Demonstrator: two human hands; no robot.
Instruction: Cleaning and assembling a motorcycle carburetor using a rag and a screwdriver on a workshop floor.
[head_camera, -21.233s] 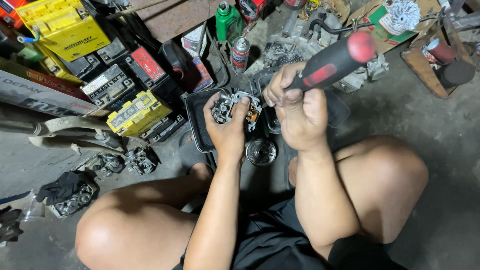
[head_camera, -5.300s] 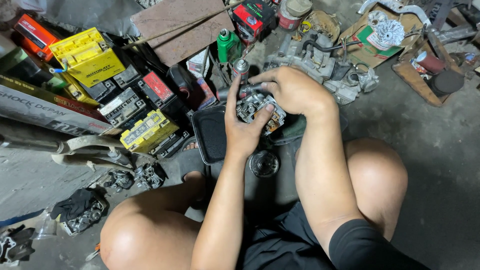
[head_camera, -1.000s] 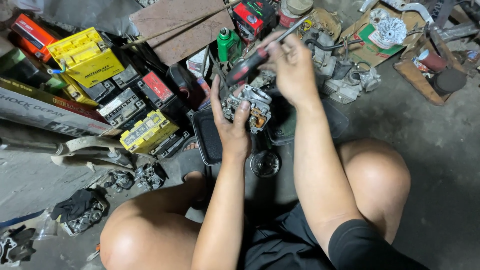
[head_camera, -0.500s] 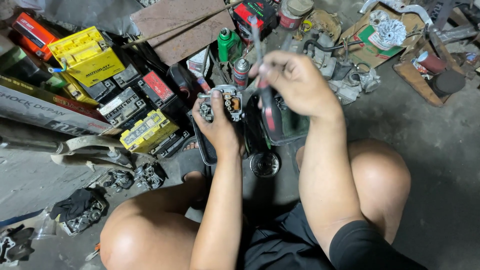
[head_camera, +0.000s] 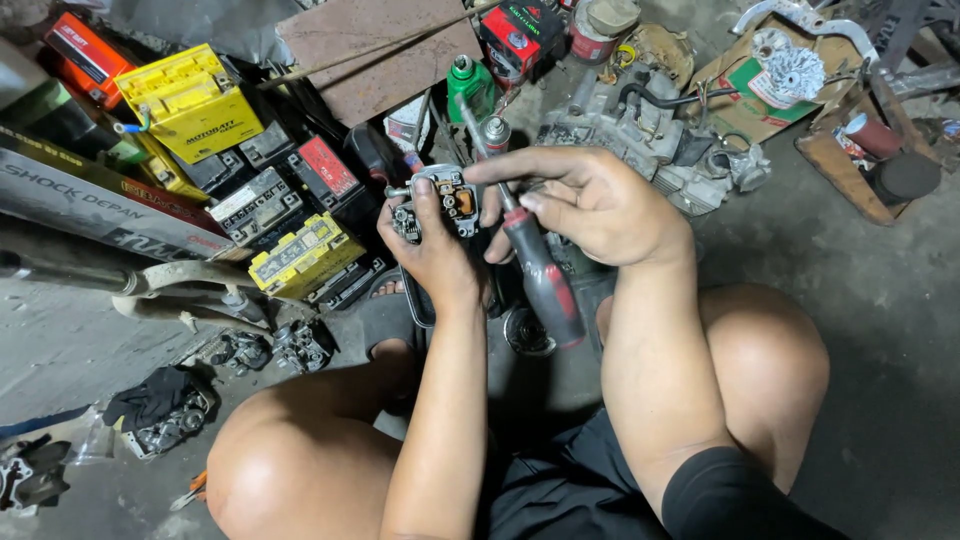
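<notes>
Squatting on the concrete floor. My left hand is clamping a small metal engine part at chest height, above the black tray, open face turned up toward me. My right hand is gripping a red-and-black screwdriver mid-shaft, index finger stretching to touch the part. The screwdriver's long axis is running from upper left to lower right, tip pointing away toward the green bottle, handle hanging toward my lap. Best done, I judge, by keeping the part steady and feeling with the fingertip, tool parked clear.
</notes>
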